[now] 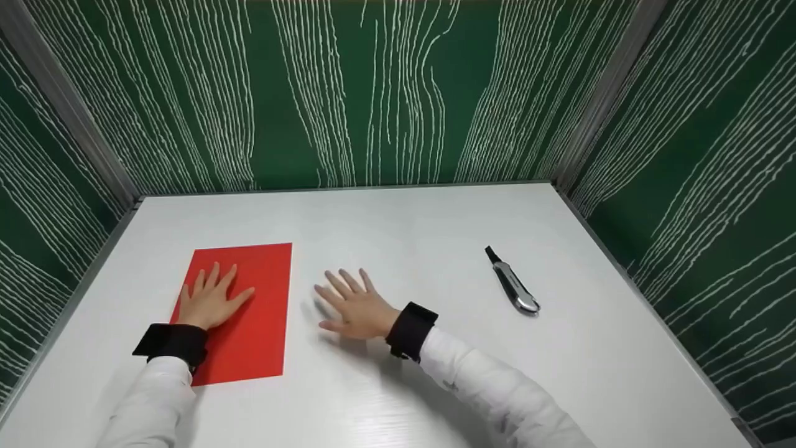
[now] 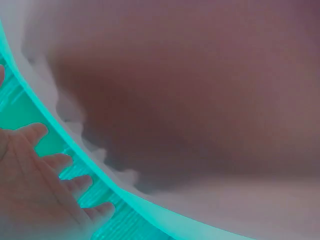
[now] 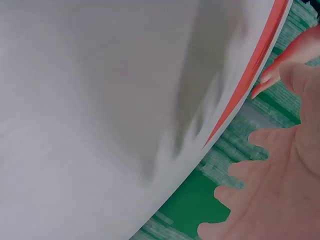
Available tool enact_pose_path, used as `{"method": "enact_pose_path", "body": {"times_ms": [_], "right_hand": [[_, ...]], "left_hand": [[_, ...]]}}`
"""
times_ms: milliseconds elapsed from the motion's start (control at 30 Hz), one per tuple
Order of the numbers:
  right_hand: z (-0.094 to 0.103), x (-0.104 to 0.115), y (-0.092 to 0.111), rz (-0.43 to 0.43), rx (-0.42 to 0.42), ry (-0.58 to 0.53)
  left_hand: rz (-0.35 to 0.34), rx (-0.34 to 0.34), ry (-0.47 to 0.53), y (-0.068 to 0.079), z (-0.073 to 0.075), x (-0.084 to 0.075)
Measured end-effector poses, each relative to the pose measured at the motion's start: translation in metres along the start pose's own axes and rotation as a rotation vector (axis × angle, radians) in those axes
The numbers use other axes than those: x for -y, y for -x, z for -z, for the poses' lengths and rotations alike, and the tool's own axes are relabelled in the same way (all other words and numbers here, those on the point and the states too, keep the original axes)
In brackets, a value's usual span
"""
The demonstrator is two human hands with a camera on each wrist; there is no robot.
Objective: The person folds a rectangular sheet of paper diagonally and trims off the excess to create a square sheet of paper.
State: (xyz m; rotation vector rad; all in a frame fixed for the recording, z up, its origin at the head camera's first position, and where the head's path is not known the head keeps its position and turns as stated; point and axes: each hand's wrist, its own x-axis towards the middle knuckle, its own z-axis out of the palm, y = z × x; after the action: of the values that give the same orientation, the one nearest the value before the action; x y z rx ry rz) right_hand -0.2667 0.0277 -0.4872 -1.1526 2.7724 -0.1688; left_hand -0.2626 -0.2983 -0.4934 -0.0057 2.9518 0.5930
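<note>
A red rectangular sheet [image 1: 260, 317] lies flat on the left side of the white table. Over its left part is my left hand [image 1: 208, 303], palm down with fingers spread. In the left wrist view the palm of this left hand [image 2: 37, 187] shows at the lower left, nothing in it. To the right of the sheet my right hand [image 1: 359, 311] hovers above the table, fingers apart, its shadow beneath. The right wrist view shows the right hand's [image 3: 280, 175] bare palm and a thin strip of the red sheet [image 3: 250, 72]. Neither hand holds anything.
A utility knife [image 1: 515, 285] with a grey and black handle lies on the table [image 1: 398, 230], right of my right hand. Green panels [image 1: 298, 124] with white wavy lines enclose the table at the back and both sides, joined by grey corner posts [image 1: 597, 106].
</note>
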Motion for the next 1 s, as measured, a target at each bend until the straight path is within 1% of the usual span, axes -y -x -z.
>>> {"method": "enact_pose_path", "body": {"times_ms": [100,233,333,467,600,700,833,1000], "right_hand": [[-0.004,0.022,-0.011,0.038,0.017,0.055],[-0.006,0.049,-0.021,0.059,0.067,0.096],[-0.007,0.068,-0.028,0.061,0.118,0.124],[-0.009,0.089,-0.037,0.062,0.186,0.178],[-0.013,0.102,-0.044,0.076,0.249,0.234],[-0.01,0.109,-0.042,0.095,0.285,0.256],[-0.004,0.115,-0.039,0.116,0.3,0.264],[-0.004,0.115,-0.04,0.126,0.305,0.26]], "left_hand": [[0.004,0.008,-0.001,0.003,0.0,0.007],[0.014,0.031,-0.004,0.006,-0.001,0.013],[0.025,0.052,-0.004,0.007,0.0,0.014],[0.031,0.075,-0.005,0.007,0.001,0.011],[0.028,0.085,0.0,0.006,0.001,0.007],[0.026,0.085,0.006,0.006,0.0,0.005],[0.031,0.085,-0.002,0.006,0.001,0.003],[0.039,0.094,0.0,0.007,0.003,0.001]]}}
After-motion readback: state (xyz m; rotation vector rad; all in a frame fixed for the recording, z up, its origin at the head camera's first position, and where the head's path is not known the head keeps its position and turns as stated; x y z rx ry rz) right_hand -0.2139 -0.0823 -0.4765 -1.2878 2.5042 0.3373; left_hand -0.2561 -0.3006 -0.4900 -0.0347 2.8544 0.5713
